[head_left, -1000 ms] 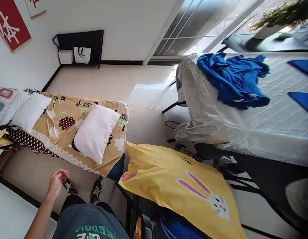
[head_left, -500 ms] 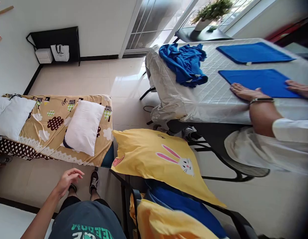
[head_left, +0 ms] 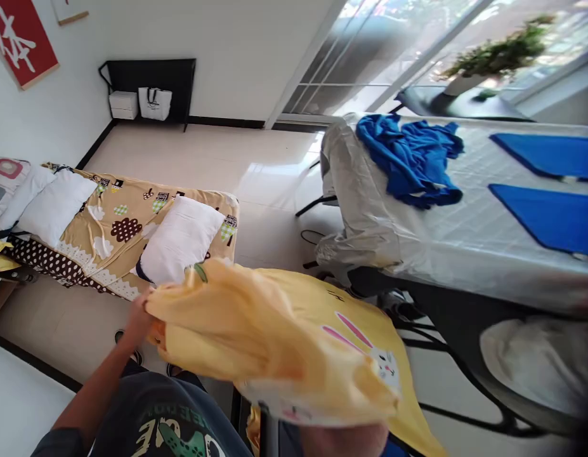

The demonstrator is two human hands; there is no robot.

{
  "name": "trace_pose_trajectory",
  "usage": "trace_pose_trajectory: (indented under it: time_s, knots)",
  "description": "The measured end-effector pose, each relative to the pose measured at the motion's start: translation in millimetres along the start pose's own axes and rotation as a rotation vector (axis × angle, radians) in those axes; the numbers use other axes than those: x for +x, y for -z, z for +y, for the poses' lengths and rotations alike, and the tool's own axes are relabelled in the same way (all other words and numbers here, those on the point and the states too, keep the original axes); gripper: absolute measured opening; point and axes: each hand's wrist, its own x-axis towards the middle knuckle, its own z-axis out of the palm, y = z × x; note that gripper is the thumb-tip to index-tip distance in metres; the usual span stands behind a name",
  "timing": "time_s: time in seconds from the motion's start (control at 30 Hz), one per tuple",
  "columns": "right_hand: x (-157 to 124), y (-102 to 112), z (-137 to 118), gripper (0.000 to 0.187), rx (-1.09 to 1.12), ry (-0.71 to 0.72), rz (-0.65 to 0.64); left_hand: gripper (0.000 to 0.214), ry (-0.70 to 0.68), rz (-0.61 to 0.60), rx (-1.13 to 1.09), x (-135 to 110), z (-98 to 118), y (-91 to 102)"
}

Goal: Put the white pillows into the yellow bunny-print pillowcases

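A yellow pillowcase (head_left: pixel 236 324), partly blurred, stretches across in front of me. My left hand (head_left: pixel 140 314) is closed on its left end, above the floor beside the near bed. At the bottom, my right hand (head_left: pixel 344 438) is blurred and partly covered by the cloth's right end, which it holds up; its fingers are hidden. Beneath lies another yellow pillowcase (head_left: pixel 408 374) with a white rabbit face and pink ears, spread over a dark chair.
Left stands a bed with a patterned tan blanket (head_left: pixel 127 222) and white pillows (head_left: pixel 179 238). On the right, a plastic-covered table (head_left: pixel 465 235) bears a crumpled blue cloth (head_left: pixel 412 158) and flat blue cloths (head_left: pixel 555 216). A black chair (head_left: pixel 446 324) stands beside it.
The yellow cloth has come up from the chair at the bottom, and my left hand has closed on it. My view has turned left; the other person's hands have left the view.
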Motion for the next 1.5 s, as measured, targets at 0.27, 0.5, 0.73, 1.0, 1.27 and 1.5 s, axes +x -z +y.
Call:
trace_pose_trajectory:
  time_s: [0.27,0.5,0.73,1.0,1.27,1.5]
  knots:
    - [63.8,-84.5,-97.6,0.031,0.681,0.018,0.088,0.030,-0.303,0.414,0.468,3.4,25.8,196.3]
    - [62.9,-214.8,-147.0,0.020,0.878,0.064,0.116,0.021,-0.095,0.644,0.396,43.8,-47.4,329.0]
    - [56.5,-282.0,-177.5,0.026,0.813,0.057,0.182,0.020,0.096,0.649,-0.068,61.4,-100.1,370.8]
    - [117.4,-301.7,-148.8,0.040,-0.026,0.232,0.152,0.031,0.025,0.932,-0.317,91.0,-69.1,408.9]
    - [168.6,-367.0,-145.8,0.043,0.873,-0.239,-0.215,0.044,-0.082,0.635,-0.128,146.7,9.7,391.5]
    - [200.4,-387.4,-199.6,0.035,1.261,-0.407,-0.483,0.044,-0.312,0.330,0.328,210.5,76.3,348.2]
